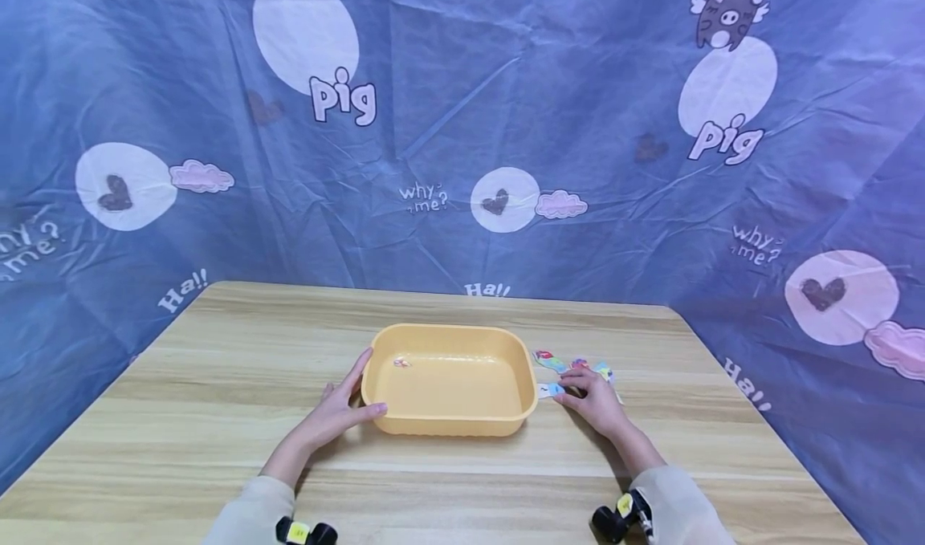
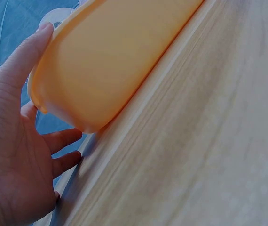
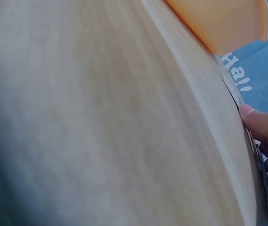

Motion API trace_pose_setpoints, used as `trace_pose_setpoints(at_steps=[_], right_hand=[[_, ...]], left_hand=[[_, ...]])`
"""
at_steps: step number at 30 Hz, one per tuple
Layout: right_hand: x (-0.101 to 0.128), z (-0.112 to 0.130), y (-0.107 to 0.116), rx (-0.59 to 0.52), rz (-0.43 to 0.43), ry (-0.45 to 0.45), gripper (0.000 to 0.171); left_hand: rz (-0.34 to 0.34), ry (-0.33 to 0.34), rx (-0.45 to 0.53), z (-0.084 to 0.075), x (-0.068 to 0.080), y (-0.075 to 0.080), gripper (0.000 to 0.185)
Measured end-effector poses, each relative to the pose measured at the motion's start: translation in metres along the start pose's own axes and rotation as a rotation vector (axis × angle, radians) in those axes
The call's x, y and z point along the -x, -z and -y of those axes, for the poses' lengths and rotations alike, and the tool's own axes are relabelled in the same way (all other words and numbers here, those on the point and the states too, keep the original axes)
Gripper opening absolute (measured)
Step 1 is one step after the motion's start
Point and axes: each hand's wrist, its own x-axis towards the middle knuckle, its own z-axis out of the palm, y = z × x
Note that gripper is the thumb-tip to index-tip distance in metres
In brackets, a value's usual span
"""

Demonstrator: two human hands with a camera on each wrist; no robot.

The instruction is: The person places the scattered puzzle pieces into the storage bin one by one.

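Note:
A yellow-orange plastic tub (image 1: pixel 448 330) stands in the middle of the wooden table (image 1: pixel 217 384), with one small colourful sticker (image 1: pixel 401 362) lying inside it. My left hand (image 1: pixel 354 392) rests against the tub's left wall, fingers straight and thumb at the front corner. In the left wrist view the thumb (image 2: pixel 26 61) lies along the tub (image 2: pixel 124 56). Just right of the tub, my right hand (image 1: pixel 574 391) pinches a small white-blue card (image 1: pixel 551 389). In the right wrist view the thumb (image 3: pixel 258 123) touches that thin card's edge.
More colourful cards (image 1: pixel 551 360) lie on the table beyond my right hand. A blue printed cloth (image 1: pixel 462 128) hangs behind and around the table. The tub's corner (image 3: pixel 223 23) shows at the top of the right wrist view.

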Motion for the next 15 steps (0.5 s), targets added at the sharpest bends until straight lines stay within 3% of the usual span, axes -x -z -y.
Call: trace_pose_setpoints(at_steps=[15], right_hand=[[-0.0010, 0.0019, 0.0010, -0.056, -0.042, -0.040, 0.022]], left_hand=[[0.001, 0.002, -0.004, 0.0004, -0.0005, -0.0002, 0.090]])
